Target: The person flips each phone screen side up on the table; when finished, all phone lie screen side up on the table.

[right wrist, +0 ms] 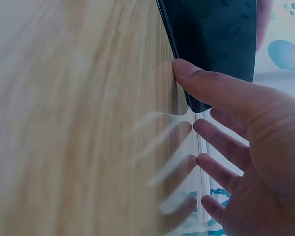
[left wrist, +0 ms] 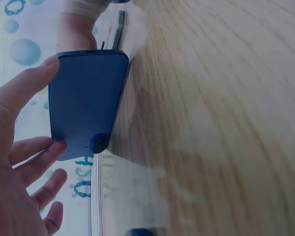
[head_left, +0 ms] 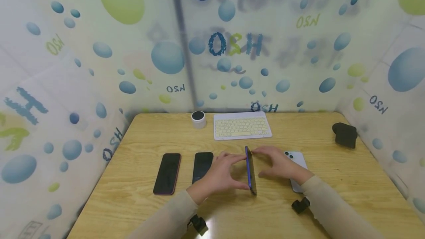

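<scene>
A blue smartphone [head_left: 248, 169] stands on its long edge on the wooden table, its blue back with the camera lenses facing the left hand. My left hand [head_left: 222, 172] holds it by its two short ends, thumb at the near end and fingers at the far end. The right hand [head_left: 279, 163] is on the dark screen side, fingertips at the phone's far end; whether they touch it I cannot tell. Its thumb [right wrist: 187, 69] overlaps the screen in the right wrist view, and its other fingers are loosely spread.
Two dark-screened phones, one red-edged [head_left: 167, 174] and one partly hidden [head_left: 202, 165], lie left. A pale phone [head_left: 300, 159] lies partly under the right wrist. Behind are a white keyboard [head_left: 242, 126] and a white cylinder [head_left: 199, 120]. A black object [head_left: 345, 135] sits far right.
</scene>
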Tool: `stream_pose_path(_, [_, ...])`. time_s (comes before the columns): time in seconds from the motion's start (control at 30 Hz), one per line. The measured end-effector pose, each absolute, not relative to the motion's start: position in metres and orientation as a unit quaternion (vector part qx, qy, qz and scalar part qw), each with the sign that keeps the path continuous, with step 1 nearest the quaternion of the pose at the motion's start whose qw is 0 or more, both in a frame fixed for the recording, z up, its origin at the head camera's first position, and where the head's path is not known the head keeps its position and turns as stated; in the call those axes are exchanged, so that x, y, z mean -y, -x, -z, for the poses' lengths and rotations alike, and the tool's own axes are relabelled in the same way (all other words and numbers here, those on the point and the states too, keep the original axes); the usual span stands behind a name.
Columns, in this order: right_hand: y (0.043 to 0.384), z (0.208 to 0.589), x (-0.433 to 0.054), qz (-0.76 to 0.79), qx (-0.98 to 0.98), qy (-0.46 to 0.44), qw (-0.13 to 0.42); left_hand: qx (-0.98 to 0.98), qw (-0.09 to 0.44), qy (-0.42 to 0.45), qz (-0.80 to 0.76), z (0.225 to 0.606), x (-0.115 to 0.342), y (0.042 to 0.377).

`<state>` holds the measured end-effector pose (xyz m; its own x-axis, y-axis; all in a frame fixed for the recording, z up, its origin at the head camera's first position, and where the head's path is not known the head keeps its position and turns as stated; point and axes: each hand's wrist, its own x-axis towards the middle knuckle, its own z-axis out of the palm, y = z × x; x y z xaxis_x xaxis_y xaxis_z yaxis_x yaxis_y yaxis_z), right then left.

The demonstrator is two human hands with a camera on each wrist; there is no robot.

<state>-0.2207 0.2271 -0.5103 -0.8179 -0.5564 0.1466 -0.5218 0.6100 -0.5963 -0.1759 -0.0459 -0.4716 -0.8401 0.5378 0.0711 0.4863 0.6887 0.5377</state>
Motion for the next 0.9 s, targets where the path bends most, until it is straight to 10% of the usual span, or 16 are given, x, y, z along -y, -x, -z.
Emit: stream_pose_path(0.9, [0.225, 0.506, -0.216, 0.278, -0.917, 0.275, 0.079, -0.944, 0.041, -0.248, -0.214, 0.486, 0.067, 0.175])
